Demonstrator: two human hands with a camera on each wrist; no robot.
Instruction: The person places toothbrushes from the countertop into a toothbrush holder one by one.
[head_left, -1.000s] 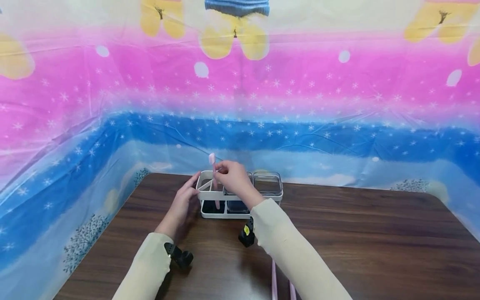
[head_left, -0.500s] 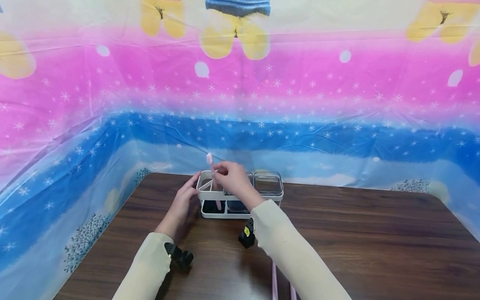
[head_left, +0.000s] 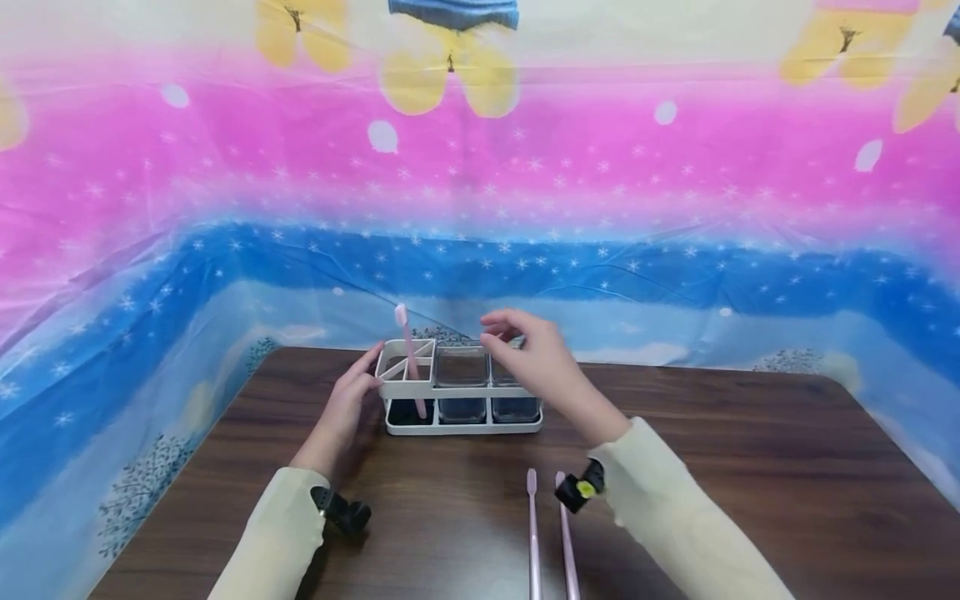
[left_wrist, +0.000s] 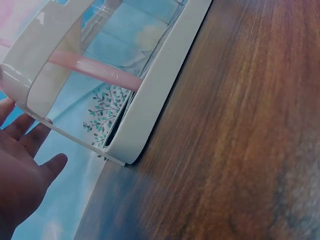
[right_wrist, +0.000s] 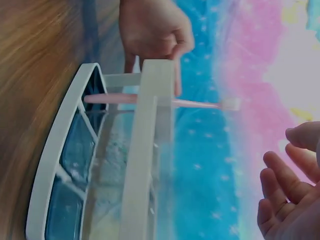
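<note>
A white two-tier toothbrush holder (head_left: 461, 391) stands on the table, with divided slots at its left end and two clear cups (head_left: 461, 367) beside them. One pink toothbrush (head_left: 411, 358) leans in a left-end slot, bristles up; its handle foot reaches the dark lower tray, as the right wrist view also shows. My left hand (head_left: 347, 412) touches the holder's left end with fairly straight fingers (left_wrist: 37, 135), the thumb held apart from it. Holding nothing, my right hand (head_left: 536, 354) hovers over the holder's right end with loosely bent fingers, partly hiding the right cup.
Two more pink toothbrushes (head_left: 533, 533) lie side by side on the brown wooden table (head_left: 720, 483), in front of the holder and near my right forearm. A printed cloth (head_left: 600, 183) hangs behind and to the left of the table.
My right hand has let go of the toothbrush and moved right, away from it. The toothbrush now stands by itself in the slot. My left hand stays at the holder's left end.
</note>
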